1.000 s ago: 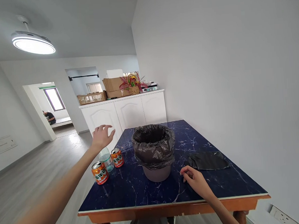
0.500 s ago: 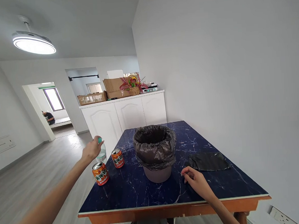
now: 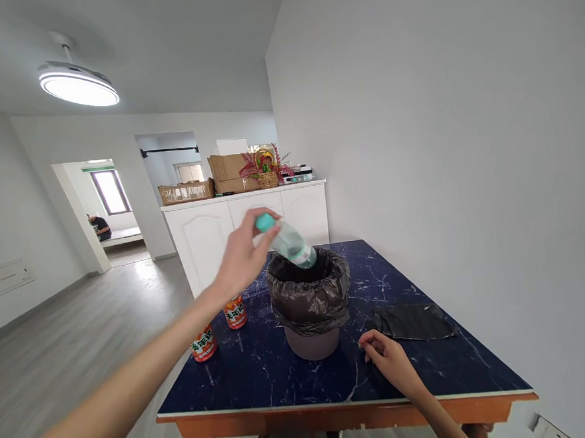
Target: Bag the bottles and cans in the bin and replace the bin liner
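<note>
My left hand (image 3: 247, 247) grips a clear plastic bottle (image 3: 291, 241) by its green cap end. The bottle tilts down to the right, its base at the mouth of a trash can (image 3: 312, 346) lined with a black plastic bag (image 3: 311, 301). Two orange drink cans stand left of the bin; my left forearm partly covers the nearer can (image 3: 204, 345) and the top of the farther can (image 3: 235, 313). On the table right of the bin rests my right hand (image 3: 388, 359), fingers curled; whether anything is in them is hidden.
A folded black plastic bag (image 3: 414, 322) lies on the blue marbled table (image 3: 304, 388), near the right wall. Beyond the table stands a white cabinet (image 3: 201, 235) bearing cardboard boxes (image 3: 186, 192) and a flower basket (image 3: 268, 178). A person (image 3: 99, 227) sits in the far room.
My left hand has lifted the bottle from the table's left edge, beside the cans, and carried it right to over the bin. My right hand has stayed in place.
</note>
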`<state>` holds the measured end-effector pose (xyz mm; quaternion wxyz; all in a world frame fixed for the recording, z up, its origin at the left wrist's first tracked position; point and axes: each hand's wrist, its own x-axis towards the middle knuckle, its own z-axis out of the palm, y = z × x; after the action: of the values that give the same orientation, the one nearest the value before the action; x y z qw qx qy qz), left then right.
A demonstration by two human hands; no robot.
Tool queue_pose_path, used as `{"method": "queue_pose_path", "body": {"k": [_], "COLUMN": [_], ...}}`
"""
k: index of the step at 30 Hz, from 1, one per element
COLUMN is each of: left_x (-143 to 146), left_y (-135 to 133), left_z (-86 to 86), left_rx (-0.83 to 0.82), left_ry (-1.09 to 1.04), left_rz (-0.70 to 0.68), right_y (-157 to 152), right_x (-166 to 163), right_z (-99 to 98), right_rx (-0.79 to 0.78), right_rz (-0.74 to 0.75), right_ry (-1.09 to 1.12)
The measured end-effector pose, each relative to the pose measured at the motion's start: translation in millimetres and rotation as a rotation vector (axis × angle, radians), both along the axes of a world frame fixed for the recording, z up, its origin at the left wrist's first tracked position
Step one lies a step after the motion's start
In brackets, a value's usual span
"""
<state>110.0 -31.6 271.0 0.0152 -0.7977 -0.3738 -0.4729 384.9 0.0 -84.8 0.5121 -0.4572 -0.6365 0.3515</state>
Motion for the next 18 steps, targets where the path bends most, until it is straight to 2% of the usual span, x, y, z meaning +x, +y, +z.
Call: {"method": "queue_pose_path", "body": {"k": [4, 6, 9, 11, 14, 16, 18], "left_x": [23, 27, 25, 16, -11, -38, -70], "left_y": [15, 20, 20, 20, 30, 44, 60], "left_z": [-35.3, -47.1, -53.1, -51.4, -48.2, -51.1, -60.3], "left_rx": [-0.201, -0.303, -0.4, -0.376, -0.242, -0.172, -0.209], "left_ry": [0.174, 0.312, 0.442, 0.385, 0.175, 0.092, 0.149], "left_rz": [-0.013, -0.041, -0.117, -0.105, 0.049, 0.231, 0.462], "right_y": [0, -1, -2, -2, -2, -3, -3], "right_x": [-1, -1, -1, 0, 0, 1, 2], "right_z": [1.5, 2.7, 4.4, 4.7, 3.5, 2.5, 2.4], "right_rx": [-0.006, -0.009, -0.009, -0.011, -0.015, -0.017, -0.016], "right_rz": [-0.005, -0.008, -0.014, -0.016, -0.019, -0.019, -0.016], "right_ry": [-0.011, -0.014, -0.015, -0.016, -0.017, -0.017, -0.017]}}
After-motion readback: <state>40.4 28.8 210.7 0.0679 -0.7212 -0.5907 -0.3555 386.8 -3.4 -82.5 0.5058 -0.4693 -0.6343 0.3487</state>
